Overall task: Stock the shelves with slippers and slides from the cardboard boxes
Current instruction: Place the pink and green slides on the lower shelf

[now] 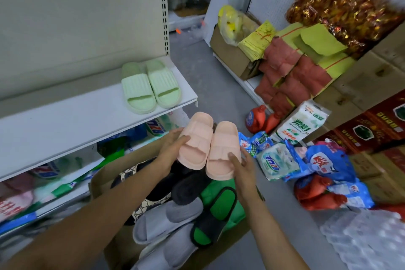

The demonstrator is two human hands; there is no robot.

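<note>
A pair of pale pink slides hangs side by side above the cardboard box (98, 182). My left hand (173, 149) grips the left pink slide (196, 140) from its outer side, thumb on the strap. My right hand (243, 164) holds the right pink slide (222, 149) the same way. A pair of light green slides (150, 86) stands on the white shelf (65, 120) near its right end. The box holds grey slides (166, 219), a black-and-green slide (215, 217), dark slippers (186, 188) and a patterned one (129, 173).
Detergent bags (65, 184) fill the lower shelf. On the floor to the right lie blue and white detergent packs (278, 160), red bottles (256, 120) and a tissue pack (300, 125). Cartons (372, 133), red and yellow paper stacks (295, 66) and a plastic-wrapped pack (361, 239) crowd the right side.
</note>
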